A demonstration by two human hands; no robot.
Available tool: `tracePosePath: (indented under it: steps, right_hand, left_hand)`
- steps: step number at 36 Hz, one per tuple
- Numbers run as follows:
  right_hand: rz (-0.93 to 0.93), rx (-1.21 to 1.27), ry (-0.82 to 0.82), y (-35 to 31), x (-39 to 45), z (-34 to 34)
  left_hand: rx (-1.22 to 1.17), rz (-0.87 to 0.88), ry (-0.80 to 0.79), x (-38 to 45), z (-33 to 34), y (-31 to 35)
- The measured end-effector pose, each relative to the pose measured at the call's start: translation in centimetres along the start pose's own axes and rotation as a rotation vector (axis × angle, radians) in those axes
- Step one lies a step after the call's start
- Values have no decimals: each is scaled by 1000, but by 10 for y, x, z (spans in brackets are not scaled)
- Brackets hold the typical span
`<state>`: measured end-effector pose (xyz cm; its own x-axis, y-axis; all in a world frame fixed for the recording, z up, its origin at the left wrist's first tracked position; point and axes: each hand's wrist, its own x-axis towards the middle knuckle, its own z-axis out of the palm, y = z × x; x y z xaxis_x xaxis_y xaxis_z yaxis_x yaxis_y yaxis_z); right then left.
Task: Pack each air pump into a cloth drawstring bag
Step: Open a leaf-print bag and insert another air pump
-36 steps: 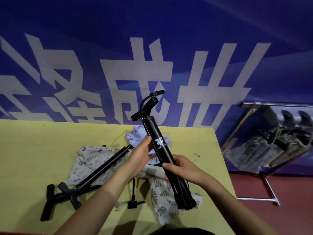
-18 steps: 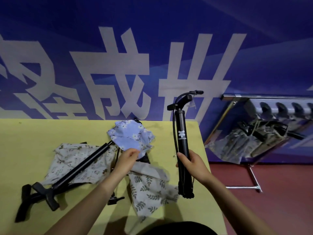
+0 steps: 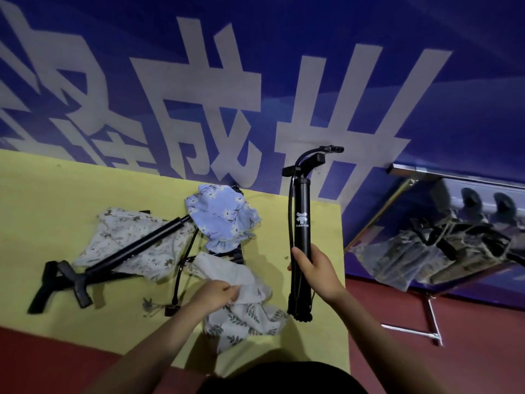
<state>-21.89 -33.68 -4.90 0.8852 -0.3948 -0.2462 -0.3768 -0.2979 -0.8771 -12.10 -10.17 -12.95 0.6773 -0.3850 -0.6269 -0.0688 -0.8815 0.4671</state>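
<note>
Spare pump [image 3: 127, 251]: flat on the yellow surface [image 3: 56, 194], lying across a brown-print bag [image 3: 119, 231].
Left hand [image 3: 216, 291]: grip closed, pinching the leaf-print bag [image 3: 244, 314], probably to find its mouth.
Right hand [image 3: 315, 268]: grip wrapped round the upright air pump [image 3: 301, 217], base down, seemingly poised for bagging.

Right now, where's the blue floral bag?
In the head view the blue floral bag lies mid-table toward the far edge, left of the upright air pump held by the right hand, beside the brown-print bag.
</note>
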Motion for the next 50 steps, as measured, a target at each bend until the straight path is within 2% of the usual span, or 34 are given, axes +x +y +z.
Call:
tracePosePath:
  steps: [4,8,10,15,22,24,29,33,36,40,43,50]
  right_hand:
    - [-45,10,10,0,9,11]
    - [-80,12,10,-5,16,25]
    - [-79,20,3,-7,19,31]
    - [-67,24,-17,-6,22,43]
    - [-61,81,29,-9,22,53]
    - [-71,119,71,-14,25,52]
    - [-108,237,197,-33,35,52]
    - [-107,292,254,-45,41,59]
    - [-120,286,263,-50,35,71]
    - [-145,325,208,-45,14,89]
    - [-160,358,167,-43,1,102]
    - [-255,319,-62,-46,-15,112]
  left_hand:
    - [-283,-143,43,-2,10,-6]
    - [-927,-384,254,0,3,-12]
    - [-1121,-433,346,1,-3,-12]
    - [-1371,-419,240,1,-12,-1]
    - [-1604,-505,231,13,-16,8]
    - [-1599,-457,173,7,-20,15]
    - [-1287,-230,21,-19,-25,28]
    - [-1181,-67,35,-36,-33,43]
    - [-1193,24,59,-44,-43,56]
    - [-1251,125,64,-57,-60,75]
    - [-1284,117,138,-59,-70,73]
    - [-1244,155,250,-60,-90,42]
